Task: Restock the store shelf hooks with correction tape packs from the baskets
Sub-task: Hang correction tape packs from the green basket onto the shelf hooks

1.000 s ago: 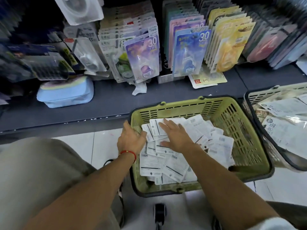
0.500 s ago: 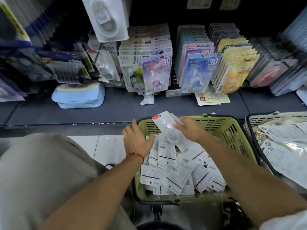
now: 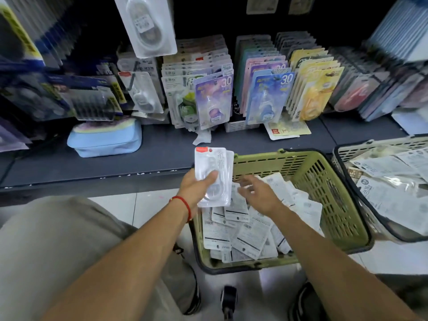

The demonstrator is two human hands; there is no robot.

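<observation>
Two clear correction tape packs (image 3: 214,174) gripped in left hand (image 3: 196,186); right hand (image 3: 259,193) open, empty; green basket (image 3: 335,195) largely unstocked.

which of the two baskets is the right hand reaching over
The green basket, full of white packs. The right hand hovers open above it; the white basket sits farther right, untouched.

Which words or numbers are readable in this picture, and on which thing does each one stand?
"30": purple correction tape pack on a hook.
"30": blue correction tape pack on the neighbouring hook.
Print on the packs in the green basket and the pack stack in the left hand: too small.
</observation>
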